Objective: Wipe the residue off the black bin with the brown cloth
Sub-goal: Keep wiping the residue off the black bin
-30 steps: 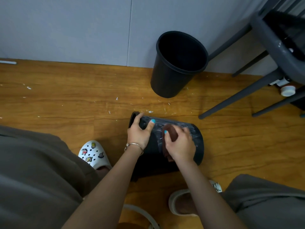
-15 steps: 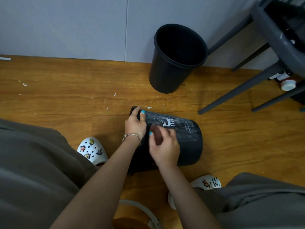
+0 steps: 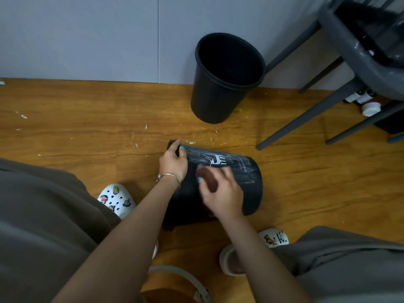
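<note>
Head view caught the wiping step mid-stroke: the black plastic bin [image 3: 247, 184] lay on its side on the wooden floor [image 3: 87, 119], between the person's feet, with whitish streaky residue across its upper wall around a white printed logo [image 3: 217, 159]. The left hand [image 3: 173, 164] gripped the bin's rim end, fingers curled over the edge, steadying it. The right hand [image 3: 220, 191], motion-blurred, pinched the brown cloth [image 3: 207, 178] and pressed it on the bin wall just left of the logo. Most residue looked not yet cleared, so the next move likely called for firm strokes toward the base end, then rolling the bin. White flecks littered the floor; a second black plastic bin [image 3: 218, 92] stood upright by the grey wall [image 3: 87, 36], a dark grey chair [image 3: 358, 62] at right.
</note>
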The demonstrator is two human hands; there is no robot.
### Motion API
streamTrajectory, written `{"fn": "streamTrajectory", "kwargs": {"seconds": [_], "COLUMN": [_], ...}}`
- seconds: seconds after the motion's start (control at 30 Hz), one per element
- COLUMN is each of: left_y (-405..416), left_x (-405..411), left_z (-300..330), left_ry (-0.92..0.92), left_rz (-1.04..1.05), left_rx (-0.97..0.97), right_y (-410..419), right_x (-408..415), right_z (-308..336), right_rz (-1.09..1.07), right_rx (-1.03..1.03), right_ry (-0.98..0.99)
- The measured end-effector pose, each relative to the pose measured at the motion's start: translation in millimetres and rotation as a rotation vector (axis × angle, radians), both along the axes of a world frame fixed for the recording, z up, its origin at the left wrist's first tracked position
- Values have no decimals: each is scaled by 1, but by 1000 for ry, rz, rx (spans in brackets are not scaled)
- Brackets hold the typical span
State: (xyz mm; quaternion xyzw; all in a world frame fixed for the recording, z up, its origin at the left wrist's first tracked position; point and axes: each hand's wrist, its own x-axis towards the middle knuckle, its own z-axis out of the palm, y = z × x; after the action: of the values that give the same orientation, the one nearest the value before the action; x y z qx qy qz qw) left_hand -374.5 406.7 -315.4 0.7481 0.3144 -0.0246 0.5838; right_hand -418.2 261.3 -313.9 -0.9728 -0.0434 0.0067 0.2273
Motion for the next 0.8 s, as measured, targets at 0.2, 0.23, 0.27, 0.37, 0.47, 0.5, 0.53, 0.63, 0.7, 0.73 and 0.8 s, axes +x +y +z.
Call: {"fn": "streamTrajectory", "kwargs": {"seconds": [0.2,0.23,0.27,0.37,0.47,0.5,0.53,0.63,0.7,0.73,0.8], "left_y": [-3,-3,-2,1,-2,-2,-3,-2,-1,0,-2], "left_x": [2,0,0,3,7,7,6,1,-1,-1,1], "left_z": [0,0,-1,-5,-3,-2,-2,-4,-3,-3,-1], "left_ry": [2,-1,-5,-17,-8,-12,-16,-2,-4,-8,-1], "left_rz": [16,31,41,15,14,16,14,7,0,-4,-11], "left_rx": [-5,-7,-9,-7,-2,0,6,37,31,19,7], "right_y": [-3,10,18,-5,-47,-50,-42,5,15,7,-29], "right_x": [12,4,-4,-6,11,12,11,-12,-25,-22,-7], "right_z": [5,4,4,4,4,3,2,2,3,4,4], "right_rz": [-244,-191,-103,30,-170,-221,-259,-245,-88,-29,-68], "right_rx": [-104,-75,-40,-55,-102,-110,-109,-2,41,15,-61], "right_ry": [105,90,62,34,79,86,95,99,56,49,77]}}
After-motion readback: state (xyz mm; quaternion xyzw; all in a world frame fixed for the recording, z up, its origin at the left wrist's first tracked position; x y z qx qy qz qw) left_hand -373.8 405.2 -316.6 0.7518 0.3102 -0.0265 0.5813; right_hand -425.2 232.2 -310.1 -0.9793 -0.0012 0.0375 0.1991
